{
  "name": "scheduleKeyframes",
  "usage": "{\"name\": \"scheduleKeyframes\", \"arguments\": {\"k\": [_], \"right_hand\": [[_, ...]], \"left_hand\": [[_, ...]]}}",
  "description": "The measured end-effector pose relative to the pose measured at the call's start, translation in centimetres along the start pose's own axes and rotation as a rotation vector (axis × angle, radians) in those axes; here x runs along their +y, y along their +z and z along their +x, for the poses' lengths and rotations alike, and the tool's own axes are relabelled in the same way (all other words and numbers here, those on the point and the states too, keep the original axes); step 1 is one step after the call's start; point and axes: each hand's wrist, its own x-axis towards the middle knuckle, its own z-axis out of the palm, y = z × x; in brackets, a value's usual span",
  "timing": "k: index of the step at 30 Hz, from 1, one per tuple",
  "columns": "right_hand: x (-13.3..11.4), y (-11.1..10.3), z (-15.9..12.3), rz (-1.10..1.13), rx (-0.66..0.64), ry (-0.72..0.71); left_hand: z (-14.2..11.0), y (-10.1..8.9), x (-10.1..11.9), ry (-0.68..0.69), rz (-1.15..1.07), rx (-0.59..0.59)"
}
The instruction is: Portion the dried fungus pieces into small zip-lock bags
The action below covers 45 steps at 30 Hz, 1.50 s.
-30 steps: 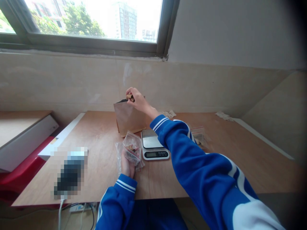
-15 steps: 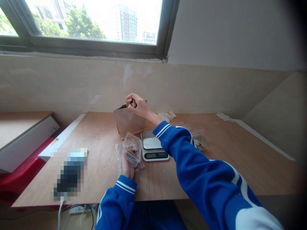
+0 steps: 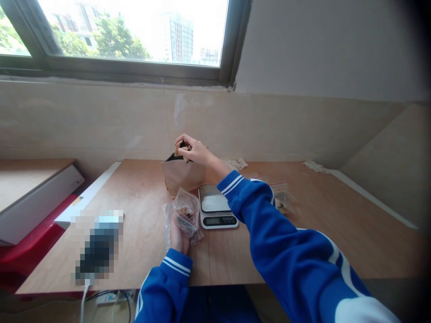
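Note:
My right hand reaches over the open top of a brown paper bag standing at the back of the wooden table; its fingers are pinched together on a small piece I cannot make out. My left hand holds up a small clear zip bag with brownish bits inside, just left of a white digital scale. More empty clear bags lie under and beside that hand.
Further clear zip bags lie right of the scale. A blurred-out object sits at the front left with a cable below it. A white and red box stands left. Crumpled scraps lie along the wall.
My right hand has dropped slightly and shifted right over the paper bag's mouth, fingers curling into a pinch. The left hand with the clear bag has stayed put.

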Motion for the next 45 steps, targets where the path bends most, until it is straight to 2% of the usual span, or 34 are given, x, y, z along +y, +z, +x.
{"name": "scheduleKeyframes", "arguments": {"k": [6, 10, 14, 18, 21, 28, 33, 37, 41, 45], "right_hand": [[-0.1, -0.6, -0.1, -0.002, -0.161, -0.200], [-0.3, -1.0, -0.1, -0.089, -0.193, -0.185], [-0.4, -0.5, -0.2, -0.172, -0.132, -0.185], [-0.7, -0.1, -0.3, -0.180, -0.021, -0.087], [-1.0, -0.3, -0.3, -0.234, -0.004, -0.033], [-2.3, -0.6, -0.4, -0.532, 0.055, 0.100], [-3.5, -0.2, -0.5, -0.633, 0.073, 0.182], [-4.0, -0.1, -0.8, -0.686, 0.151, 0.219], [-4.0, -0.1, -0.7, -0.699, 0.131, 0.259], [-3.8, 0.0, -0.5, -0.644, 0.166, 0.237]], "left_hand": [[-0.1, 0.1, 0.0, 0.018, 0.005, -0.002], [-0.2, 0.1, 0.1, 0.005, 0.008, -0.003], [-0.1, 0.1, 0.0, 0.013, 0.008, 0.006], [0.1, 0.0, 0.0, 0.008, 0.020, 0.015], [0.1, -0.1, -0.1, 0.003, 0.025, 0.020], [0.1, -0.2, -0.1, -0.001, 0.020, 0.009], [-0.1, -0.1, -0.1, 0.010, 0.035, 0.003], [0.0, -0.1, -0.1, 0.005, 0.023, 0.011], [0.0, -0.1, 0.0, 0.005, 0.027, -0.002], [0.0, 0.0, 0.0, -0.005, 0.030, 0.011]]}}
